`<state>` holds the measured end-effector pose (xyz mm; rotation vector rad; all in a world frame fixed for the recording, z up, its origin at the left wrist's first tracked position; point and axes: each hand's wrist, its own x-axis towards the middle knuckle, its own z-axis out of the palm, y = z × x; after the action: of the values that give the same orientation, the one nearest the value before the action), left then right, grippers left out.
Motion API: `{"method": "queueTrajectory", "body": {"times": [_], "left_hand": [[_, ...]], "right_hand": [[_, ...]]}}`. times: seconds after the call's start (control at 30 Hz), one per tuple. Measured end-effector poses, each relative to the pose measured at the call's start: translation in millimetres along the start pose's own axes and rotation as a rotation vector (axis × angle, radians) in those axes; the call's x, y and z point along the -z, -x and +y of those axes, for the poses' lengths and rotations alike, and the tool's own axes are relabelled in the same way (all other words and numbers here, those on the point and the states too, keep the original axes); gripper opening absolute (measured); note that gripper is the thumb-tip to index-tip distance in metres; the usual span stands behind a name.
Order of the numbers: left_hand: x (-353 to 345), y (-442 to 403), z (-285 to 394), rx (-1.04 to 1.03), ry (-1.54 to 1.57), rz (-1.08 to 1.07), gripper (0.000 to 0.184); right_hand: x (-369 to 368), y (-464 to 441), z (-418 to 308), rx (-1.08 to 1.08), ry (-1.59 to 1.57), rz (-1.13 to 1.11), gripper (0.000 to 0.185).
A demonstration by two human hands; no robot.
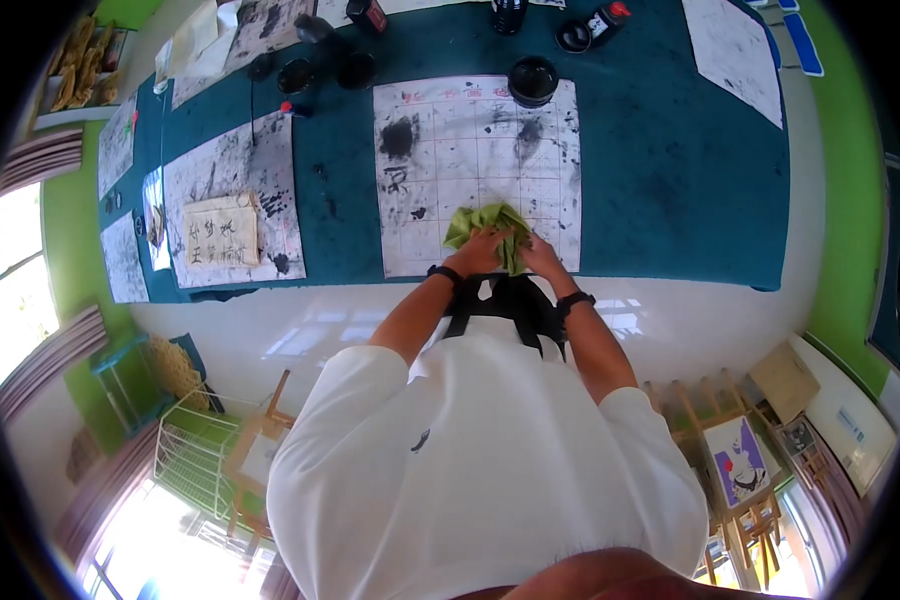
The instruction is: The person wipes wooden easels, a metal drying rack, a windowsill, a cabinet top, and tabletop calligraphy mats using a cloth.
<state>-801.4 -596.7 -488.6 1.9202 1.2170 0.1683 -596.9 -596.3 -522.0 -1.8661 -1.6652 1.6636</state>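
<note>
A crumpled green cloth lies bunched on the near edge of a white gridded calligraphy mat marked with black ink. My left hand grips the cloth from its left side, with the fingers curled into the folds. On the other side, my right hand pinches the cloth's right edge. Part of the fingers of both hands is hidden in the fabric. A round black bowl stands on the mat's far right corner.
The mat lies on a dark teal table cover. To the left is another ink-stained mat, with a sheet of brush writing on it. Dark bowls and ink bottles stand along the far side. Easels are behind me.
</note>
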Motion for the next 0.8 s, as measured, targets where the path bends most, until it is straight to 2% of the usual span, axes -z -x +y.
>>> {"method": "queueTrajectory", "body": {"times": [0.03,0.1,0.13,0.2,0.23,0.27,0.33,0.37,0.4,0.43,0.47,0.53,0.6,0.63,0.67,0.7,0.73,0.77,0.8], "left_hand": [[-8,-4,-3,-0.008,-0.009,0.001,0.074],[-23,-15,-22,-0.007,0.000,0.089,0.072],[-31,-7,-39,0.065,-0.065,0.039,0.066],[-25,-5,-35,0.142,-0.261,-0.024,0.053],[-9,-1,-25,0.208,-0.184,-0.098,0.059],[-4,3,-29,0.207,-0.204,-0.072,0.059],[-13,0,-53,0.460,-0.281,-0.294,0.044],[-25,5,-91,0.514,-0.291,-0.213,0.041],[-25,15,-125,0.566,-0.299,-0.131,0.039],[3,29,-112,0.574,-0.284,-0.098,0.034],[30,42,-100,0.585,-0.267,-0.069,0.032],[78,67,-84,0.616,-0.251,-0.086,0.033],[92,86,-97,0.648,-0.246,-0.121,0.036],[92,90,-107,0.724,-0.208,-0.069,0.042],[92,94,-117,0.797,-0.172,-0.017,0.048],[108,104,-93,0.795,-0.174,-0.055,0.041],[109,105,-98,0.792,-0.169,-0.033,0.041],[102,106,-105,0.838,-0.125,0.017,0.041],[93,105,-109,0.887,-0.074,0.063,0.040]], "right_hand": [[18,12,-1,-0.082,-0.029,0.003,0.050],[29,14,46,-0.053,-0.014,0.041,0.048],[41,29,29,-0.294,-0.027,-0.048,0.047],[38,28,72,-0.410,-0.365,-0.230,0.055],[38,39,44,-0.514,-0.389,-0.178,0.054],[41,48,21,-0.625,-0.386,-0.141,0.054],[26,34,5,-0.461,-0.098,-0.142,0.068],[17,22,-15,-0.228,0.253,-0.155,0.074],[4,5,-13,0.007,0.440,-0.186,0.076],[3,14,-57,0.064,0.548,-0.235,0.074],[-16,-5,-59,0.171,0.600,-0.196,0.071],[-27,3,-102,0.217,0.573,-0.208,0.066],[-36,8,-125,0.279,0.357,-0.185,0.064],[-33,19,-132,0.255,0.386,-0.228,0.062],[-33,26,-125,0.274,0.414,-0.263,0.062],[-28,29,-107,0.291,0.443,-0.296,0.062],[-22,29,-85,0.270,0.494,-0.287,0.062],[-13,35,-61,0.242,0.545,-0.279,0.063],[-1,43,-46,0.119,0.538,-0.229,0.063]]}}
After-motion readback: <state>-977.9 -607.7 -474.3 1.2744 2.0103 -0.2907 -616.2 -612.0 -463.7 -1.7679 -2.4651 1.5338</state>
